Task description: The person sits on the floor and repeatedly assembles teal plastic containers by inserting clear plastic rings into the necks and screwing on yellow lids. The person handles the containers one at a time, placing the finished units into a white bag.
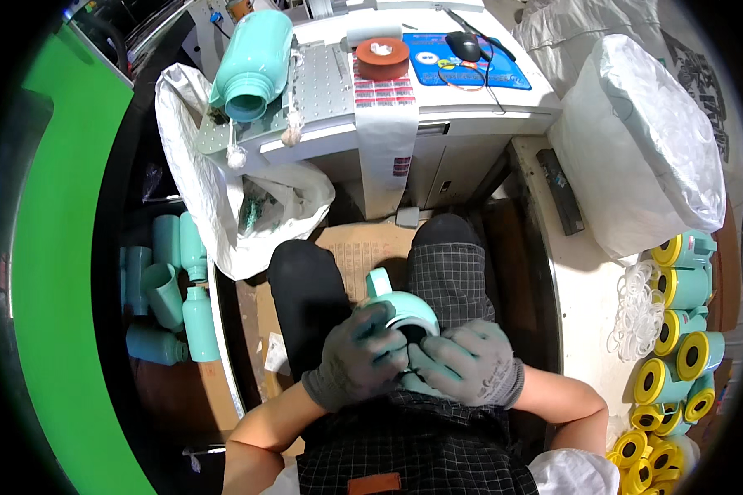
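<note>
Item: pale mint-green plastic cup with loop handle (400,307), held in the lap at centre frame, dark mouth turned up, handle at 11 o'clock.

Left hand (360,356), grey knit glove: curled over the rim at 9 o'clock, fingers clamped on it.

Right hand (470,363), same glove: cupped on the body at 3 o'clock, fingertips pressing at the mouth.

Handling note: likely best braced against the thigh, pressure even around the rim.

Nearby: mint-green plastic bottles (173,289) at 9 o'clock; yellow-capped pieces (677,346) at 3 o'clock.
</note>
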Demonstrator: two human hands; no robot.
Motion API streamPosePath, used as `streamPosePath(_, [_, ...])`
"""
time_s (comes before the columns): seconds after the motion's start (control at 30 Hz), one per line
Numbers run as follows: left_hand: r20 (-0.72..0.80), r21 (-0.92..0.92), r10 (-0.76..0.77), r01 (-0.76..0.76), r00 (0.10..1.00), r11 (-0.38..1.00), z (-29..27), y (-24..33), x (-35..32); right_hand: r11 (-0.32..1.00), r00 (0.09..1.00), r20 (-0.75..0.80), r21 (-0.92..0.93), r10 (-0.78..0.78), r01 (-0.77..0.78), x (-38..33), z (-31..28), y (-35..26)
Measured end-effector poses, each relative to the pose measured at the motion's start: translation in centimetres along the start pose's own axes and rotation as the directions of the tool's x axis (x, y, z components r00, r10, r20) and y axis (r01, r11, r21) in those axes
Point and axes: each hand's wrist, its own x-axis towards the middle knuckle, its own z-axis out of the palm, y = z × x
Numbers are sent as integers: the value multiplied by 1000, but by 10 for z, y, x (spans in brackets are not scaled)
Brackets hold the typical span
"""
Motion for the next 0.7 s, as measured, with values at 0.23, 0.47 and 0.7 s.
streamPosePath(0.23, [87,-39,-112,116,990,993,-13,-4,10,986,990,96,121,103,-114,7,7,-2])
streamPosePath(0.47, [101,189,-99,79,990,979,-32,15,10,968,971,161,153,176,-200,5,23,-16])
streamPosePath(0.7, [28,358,-277,249,960,900,-30,36,15,990,988,130,109,78,-92,8,35,-20])
